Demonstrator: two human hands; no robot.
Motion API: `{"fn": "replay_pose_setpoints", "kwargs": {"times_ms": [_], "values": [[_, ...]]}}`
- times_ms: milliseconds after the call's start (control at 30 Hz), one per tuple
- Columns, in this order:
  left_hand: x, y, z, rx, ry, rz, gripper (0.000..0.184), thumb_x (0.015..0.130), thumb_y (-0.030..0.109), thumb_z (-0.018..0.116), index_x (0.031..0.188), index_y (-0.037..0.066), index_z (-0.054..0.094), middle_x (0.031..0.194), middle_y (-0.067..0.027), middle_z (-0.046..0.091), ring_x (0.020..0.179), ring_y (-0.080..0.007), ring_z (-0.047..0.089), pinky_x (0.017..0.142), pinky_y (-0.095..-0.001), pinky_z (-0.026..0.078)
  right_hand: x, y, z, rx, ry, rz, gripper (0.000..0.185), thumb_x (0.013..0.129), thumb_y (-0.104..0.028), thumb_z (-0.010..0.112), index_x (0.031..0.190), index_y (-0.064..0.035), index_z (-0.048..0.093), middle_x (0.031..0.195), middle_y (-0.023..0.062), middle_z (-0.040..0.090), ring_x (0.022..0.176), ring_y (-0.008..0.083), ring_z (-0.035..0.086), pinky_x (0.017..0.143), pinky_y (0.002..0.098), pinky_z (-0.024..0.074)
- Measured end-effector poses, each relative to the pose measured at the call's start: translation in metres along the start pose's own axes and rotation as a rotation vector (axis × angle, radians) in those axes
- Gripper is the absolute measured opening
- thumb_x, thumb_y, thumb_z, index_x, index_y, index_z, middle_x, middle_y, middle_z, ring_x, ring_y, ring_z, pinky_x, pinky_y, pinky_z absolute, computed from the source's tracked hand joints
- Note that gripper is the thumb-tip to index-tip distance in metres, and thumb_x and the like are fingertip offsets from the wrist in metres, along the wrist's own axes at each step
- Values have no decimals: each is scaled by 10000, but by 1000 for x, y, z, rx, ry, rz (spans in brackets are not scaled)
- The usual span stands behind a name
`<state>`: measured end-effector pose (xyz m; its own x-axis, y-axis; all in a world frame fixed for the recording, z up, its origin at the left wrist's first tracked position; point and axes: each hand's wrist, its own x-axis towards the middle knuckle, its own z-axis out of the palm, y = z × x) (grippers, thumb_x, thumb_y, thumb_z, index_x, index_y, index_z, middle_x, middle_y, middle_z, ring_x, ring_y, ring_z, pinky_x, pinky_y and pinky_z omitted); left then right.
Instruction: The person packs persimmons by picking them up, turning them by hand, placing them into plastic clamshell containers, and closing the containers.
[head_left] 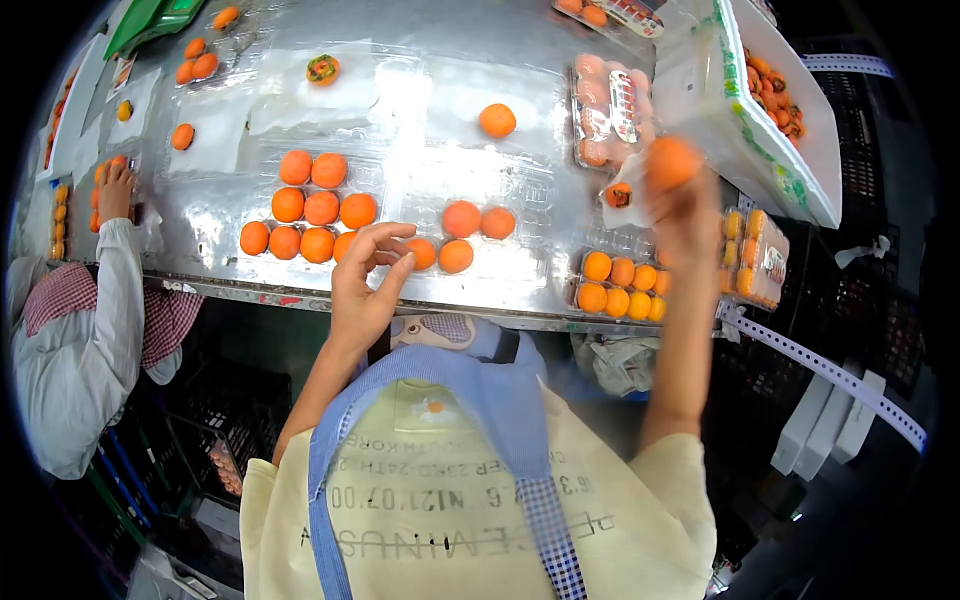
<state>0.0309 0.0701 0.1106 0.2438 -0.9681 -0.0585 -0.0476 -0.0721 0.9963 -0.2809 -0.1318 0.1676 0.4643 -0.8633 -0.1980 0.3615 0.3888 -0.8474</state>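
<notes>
My left hand is over the front edge of the metal table, fingers curved and thumb apart, with nothing visible in them. Right beside its fingertips sits a persimmon; whether they touch I cannot tell. To its left, rows of orange persimmons fill part of a clear plastic tray, one partly hidden by the hand. Another clear tray holds a few persimmons to its right. My right hand, smeared by motion, is raised at the right with a persimmon at its fingertips.
A white foam box of persimmons stands at the right. Nearby are a lidded pack, a filled tray and another pack. Single persimmons lie farther back. At the left, another person's hand touches fruit.
</notes>
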Motion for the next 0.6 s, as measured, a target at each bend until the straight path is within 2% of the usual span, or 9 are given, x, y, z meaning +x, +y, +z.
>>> {"fn": "replay_pose_setpoints", "kwargs": {"times_ms": [33,67,100,200,267,300,367,467,600], "values": [[0,1,0,-9,-1,-8,287,834,-9,595,1117,10,550,1052,-67,592,900,-112,568,766,-242,455,21,-33,-16,-181,265,-341,501,930,-339,518,1246,40,430,1229,185,523,1122,271,541,954,375,479],[1,1,1,-17,-5,-15,279,838,-5,594,1114,10,553,1045,-64,595,894,-109,566,764,-240,454,34,-84,-52,334,15,-282,585,953,-405,439,1276,80,384,1272,241,476,1166,303,508,1005,385,443],[1,1,2,-22,-11,-14,275,840,-2,593,1112,9,553,1044,-65,595,890,-107,566,763,-240,453,43,-120,-34,284,100,-430,662,945,-467,395,1285,100,358,1296,270,441,1181,318,491,1046,382,399],[1,0,4,-38,-11,-11,264,845,6,594,1107,7,556,1036,-64,597,878,-102,564,761,-237,450,57,-138,-13,-96,419,-569,575,971,-384,417,1239,126,404,1264,224,489,1135,269,532,993,386,437],[1,1,3,-45,3,-13,258,848,11,597,1103,6,558,1026,-62,600,872,-98,564,761,-233,447,56,-71,8,-543,377,-530,477,915,-283,551,1217,78,475,1204,191,543,1095,236,557,905,355,484],[1,0,2,-54,13,-26,256,849,15,598,1102,7,558,1022,-59,602,868,-96,563,762,-232,446,49,-39,24,-901,256,-392,416,806,-174,663,1168,4,563,1130,116,601,1044,197,580,837,317,496],[1,-3,-1,-70,38,-57,252,853,22,601,1100,8,559,1014,-54,605,860,-93,563,764,-230,445,33,33,69,-1188,-18,-74,438,748,-166,714,1149,-40,589,1097,50,628,1009,159,584,845,293,475],[0,-3,-3,-65,48,-58,237,855,24,591,1090,2,567,1063,-74,596,875,-119,589,748,-244,472,29,126,72,-1510,-435,-411,536,641,-192,766,1127,-62,579,1076,72,608,1040,232,532,885,379,404],[-2,-7,-4,-74,41,-65,228,859,28,589,1085,2,573,1055,-75,606,879,-120,598,748,-247,472,28,160,77,-1612,-496,-485,518,635,-186,761,1106,-74,577,1014,69,609,1014,246,515,858,392,387]]}}
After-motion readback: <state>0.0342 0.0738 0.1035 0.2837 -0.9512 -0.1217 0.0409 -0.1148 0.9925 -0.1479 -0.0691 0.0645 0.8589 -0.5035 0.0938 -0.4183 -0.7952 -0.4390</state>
